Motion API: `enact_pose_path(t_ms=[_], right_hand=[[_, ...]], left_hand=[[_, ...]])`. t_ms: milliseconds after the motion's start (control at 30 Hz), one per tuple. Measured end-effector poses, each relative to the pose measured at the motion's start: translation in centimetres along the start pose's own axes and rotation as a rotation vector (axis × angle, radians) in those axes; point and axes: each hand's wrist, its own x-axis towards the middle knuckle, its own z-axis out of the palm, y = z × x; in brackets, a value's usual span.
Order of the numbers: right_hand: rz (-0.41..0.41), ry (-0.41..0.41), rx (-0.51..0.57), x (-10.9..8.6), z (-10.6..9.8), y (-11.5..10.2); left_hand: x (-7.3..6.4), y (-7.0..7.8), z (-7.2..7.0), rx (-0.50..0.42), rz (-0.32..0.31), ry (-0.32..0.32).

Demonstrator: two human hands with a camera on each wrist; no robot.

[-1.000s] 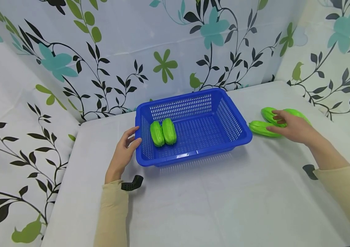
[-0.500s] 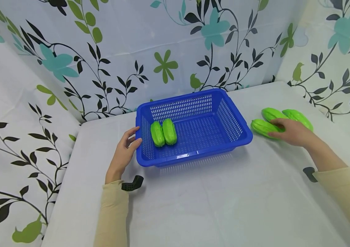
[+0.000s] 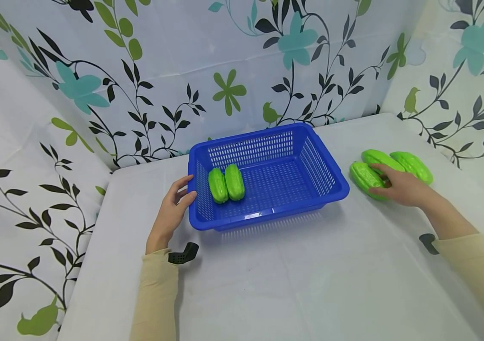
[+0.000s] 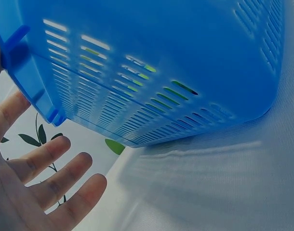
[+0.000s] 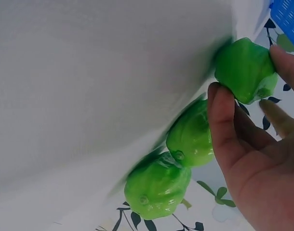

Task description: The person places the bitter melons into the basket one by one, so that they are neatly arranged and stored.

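A blue plastic basket [image 3: 250,215] with slotted walls stands mid-table. Inside, at its left end, two glossy green ridged oblong fruits [image 3: 234,182] lie side by side. My left hand [image 3: 168,215] holds the basket's left rim by thumb and index finger; in the left wrist view its other fingers [image 4: 65,183] spread below the rim. To the right of the basket my right hand [image 3: 406,188] grips a green ridged fruit [image 5: 243,70] between thumb and fingers, low over the table. Two more such fruits [image 3: 412,166] lie just beyond that hand.
White cloth covers the table [image 3: 263,289]. Behind and at both sides hang curtains [image 3: 173,61] printed with leaves, flowers and birds. A dark wrist device [image 3: 183,253] shows at the left cuff, another [image 3: 428,242] at the right.
My right hand has come down onto the nearest loose fruit and taken hold of it. That fruit has turned, its far end swinging away from the basket. My left hand stays at the rim.
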Motion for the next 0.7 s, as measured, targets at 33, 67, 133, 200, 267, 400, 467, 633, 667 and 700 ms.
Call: enact_pose_path(t_ms=[33,67,133,200,267,400,467,633,667,700], right_hand=[[-0.001,-0.006,0.006,-0.1,0.0,0.0],[-0.003,-0.013,0.016,-0.1,-0.1,0.0],[-0.008,-0.031,0.052,-0.2,-0.1,-0.1],[-0.007,-0.051,0.101,-0.3,-0.2,-0.1],[-0.012,-0.065,0.155,-0.3,-0.4,-0.2],[-0.002,-0.067,0.212,-0.3,-1.3,-0.8],[0.009,-0.062,0.238,-0.3,-2.0,-1.2],[0.050,-0.055,0.292,0.0,-3.6,-2.1],[0.056,-0.051,0.294,0.1,-3.9,-2.4],[0.062,-0.049,0.295,0.1,-4.1,-2.6]], left_hand=[[-0.2,0.3,0.0,0.000,0.000,-0.002],[-0.4,0.8,0.1,0.002,0.000,-0.004],[-0.8,1.6,0.1,0.007,0.003,-0.007],[-1.2,2.3,0.2,0.008,0.008,-0.011],[-1.4,2.7,0.2,0.009,0.011,-0.014],[-1.4,2.7,0.3,0.006,0.015,-0.016],[-1.4,2.6,0.2,0.003,0.015,-0.016],[-1.3,2.4,0.1,0.005,0.012,-0.016],[-1.2,2.4,0.1,0.008,0.011,-0.015],[-1.2,2.4,0.1,0.010,0.009,-0.014]])
